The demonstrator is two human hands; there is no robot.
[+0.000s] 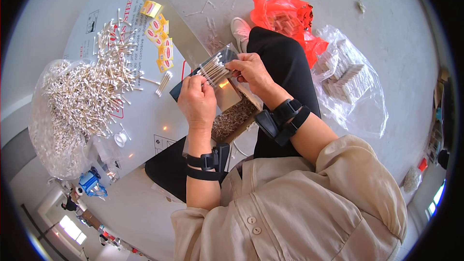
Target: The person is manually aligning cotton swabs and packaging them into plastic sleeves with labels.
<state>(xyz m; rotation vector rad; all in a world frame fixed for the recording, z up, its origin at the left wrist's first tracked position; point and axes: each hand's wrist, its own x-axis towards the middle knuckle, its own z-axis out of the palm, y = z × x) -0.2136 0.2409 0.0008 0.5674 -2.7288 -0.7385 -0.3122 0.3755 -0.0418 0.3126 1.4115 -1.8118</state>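
My left hand (197,99) and my right hand (253,73) are close together over the table's edge, fingers closed. Between them is a clear plastic packet (229,51) with a row of white-tipped cotton swabs (212,70) in or against it. The left fingers pinch its lower left side, and the right thumb and fingers grip its right side. Whether the swabs lie fully inside the film is hard to make out. A small bunch of cotton swabs (164,83) lies on the table, left of my left hand. Farther left spreads a big heap of loose swabs (82,99).
Yellow-and-white cards (165,50) lie on the metal-sheet table (145,111). Below my hands stands an open box (235,120) of small brownish pieces. On the floor at right are a red plastic bag (270,7) and a clear bag of white packs (348,75).
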